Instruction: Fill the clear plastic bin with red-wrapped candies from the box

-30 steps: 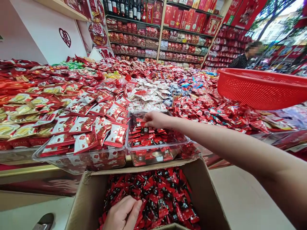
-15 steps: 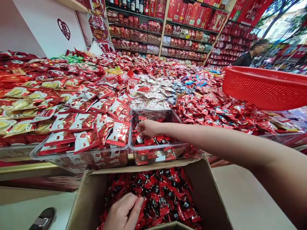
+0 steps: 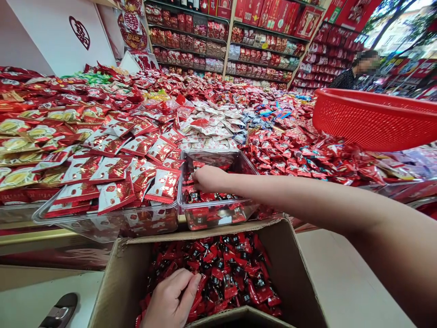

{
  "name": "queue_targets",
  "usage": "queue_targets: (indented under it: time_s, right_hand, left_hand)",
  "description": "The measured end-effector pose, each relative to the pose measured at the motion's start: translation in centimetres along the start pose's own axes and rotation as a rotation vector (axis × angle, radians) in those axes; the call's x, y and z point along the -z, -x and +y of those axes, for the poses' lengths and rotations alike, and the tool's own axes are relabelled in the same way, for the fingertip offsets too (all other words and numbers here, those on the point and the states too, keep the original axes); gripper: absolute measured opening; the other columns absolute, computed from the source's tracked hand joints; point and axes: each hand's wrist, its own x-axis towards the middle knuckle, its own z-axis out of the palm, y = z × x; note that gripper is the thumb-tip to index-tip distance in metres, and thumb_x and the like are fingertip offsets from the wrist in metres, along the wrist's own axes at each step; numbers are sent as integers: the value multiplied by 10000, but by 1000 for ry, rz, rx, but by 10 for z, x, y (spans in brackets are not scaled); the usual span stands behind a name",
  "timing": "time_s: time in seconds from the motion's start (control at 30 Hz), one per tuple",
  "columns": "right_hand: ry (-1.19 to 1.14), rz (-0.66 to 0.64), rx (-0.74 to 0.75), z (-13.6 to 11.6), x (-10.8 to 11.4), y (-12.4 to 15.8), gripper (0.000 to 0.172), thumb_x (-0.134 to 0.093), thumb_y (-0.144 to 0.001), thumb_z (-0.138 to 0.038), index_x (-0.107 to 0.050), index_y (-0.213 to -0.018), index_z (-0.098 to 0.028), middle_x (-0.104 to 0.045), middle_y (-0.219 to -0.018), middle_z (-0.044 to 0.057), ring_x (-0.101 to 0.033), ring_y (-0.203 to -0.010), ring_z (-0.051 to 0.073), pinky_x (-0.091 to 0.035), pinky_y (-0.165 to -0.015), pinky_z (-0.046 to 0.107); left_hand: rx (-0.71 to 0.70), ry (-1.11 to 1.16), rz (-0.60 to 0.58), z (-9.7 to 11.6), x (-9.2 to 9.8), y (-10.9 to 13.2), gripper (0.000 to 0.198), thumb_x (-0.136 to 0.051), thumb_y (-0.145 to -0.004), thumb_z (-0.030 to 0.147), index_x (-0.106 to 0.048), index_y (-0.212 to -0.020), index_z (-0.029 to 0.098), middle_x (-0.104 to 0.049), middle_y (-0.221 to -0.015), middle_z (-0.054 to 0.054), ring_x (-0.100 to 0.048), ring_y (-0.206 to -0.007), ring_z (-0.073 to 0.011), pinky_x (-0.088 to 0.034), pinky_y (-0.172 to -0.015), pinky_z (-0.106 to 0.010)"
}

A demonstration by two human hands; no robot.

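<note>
My right hand (image 3: 210, 178) reaches into a clear plastic bin (image 3: 218, 209) with a layer of red-and-black wrapped candies (image 3: 208, 197). Its fingers are curled downward at the candies, and what they hold, if anything, is hidden. Below the bin, an open cardboard box (image 3: 303, 282) contains a heap of similar red-and-black wrapped candies (image 3: 232, 269). Inside the box's near left part, my left hand (image 3: 172, 296) is closed, thumb against the bent fingers, beside the candies. Whatever lies within that grip cannot be made out.
Left of the bin stands another clear bin (image 3: 146, 223), piled with red-and-white packets (image 3: 112, 196). A red perforated basket (image 3: 375, 120) sits on the heaped candies at right. Stocked shelves (image 3: 191, 43) and a person (image 3: 344, 78) are in the background. A shoe (image 3: 63, 310) shows at lower left.
The view has shifted slightly, so the display appears a little further left and higher. My right hand has turned a little within the bin; my left hand stays closed in the box.
</note>
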Motion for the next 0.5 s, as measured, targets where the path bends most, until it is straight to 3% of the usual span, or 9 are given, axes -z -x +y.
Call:
queue_targets:
  time_s: [0.13,0.33,0.5]
  right_hand:
    - [8,-36,45,2,15,9,261,-434,-724,-256,-601,-862,-112,-605,-846,131,-553,-760,215,-386,-596,281]
    - [0,-272,94,2,20,20,255,-456,-683,-145,-625,-866,-90,-618,-807,102,-544,-683,161,-357,-545,238]
    - [-92,-259,75,15,38,39,202,-514,-670,-219,-625,-813,-130,-610,-752,51,-512,-632,121,-347,-530,224]
  left_hand:
    - [-2,-7,-7,0,-1,0,281,-342,-836,292,-381,-573,201,-407,-544,47,-422,-502,-87,-339,-510,-182]
    - [-1,-7,-9,1,1,1,277,-343,-834,289,-383,-575,201,-421,-548,44,-427,-506,-89,-338,-509,-183]
    - [29,-15,-21,2,2,0,288,-330,-836,293,-372,-566,200,-428,-547,42,-433,-512,-91,-342,-519,-187]
